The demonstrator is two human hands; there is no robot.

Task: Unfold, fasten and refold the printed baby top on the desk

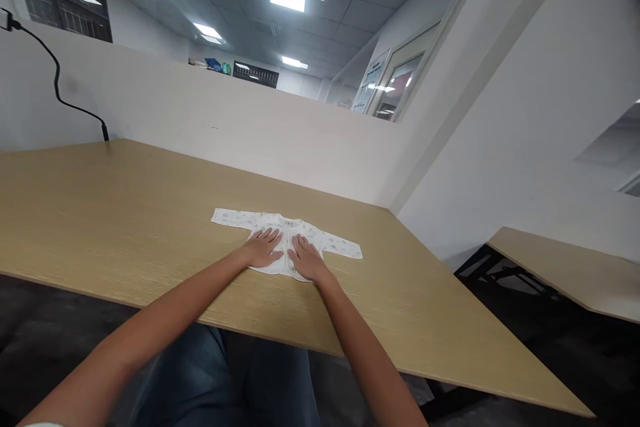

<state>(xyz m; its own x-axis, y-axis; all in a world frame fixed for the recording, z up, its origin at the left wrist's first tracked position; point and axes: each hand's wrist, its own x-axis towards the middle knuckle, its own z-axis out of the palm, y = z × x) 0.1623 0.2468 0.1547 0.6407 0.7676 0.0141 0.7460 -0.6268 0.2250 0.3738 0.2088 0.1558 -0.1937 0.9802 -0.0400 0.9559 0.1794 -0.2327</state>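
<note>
A small white baby shirt with a pale print lies spread out on the wooden table, its two sleeves stretched to the left and right. Its collar points away from me, and a front opening runs down the middle. My left hand rests flat on the left half of the shirt, fingers spread. On the right half lies my right hand, also flat with its fingers apart. Both palms press on the cloth and neither grips it. Parts of the shirt's body are hidden under my hands.
The light wooden table reaches back to a low white partition. A black flexible-neck holder stands at the table's far left. Beyond the right edge is a second table. My legs are below the front edge.
</note>
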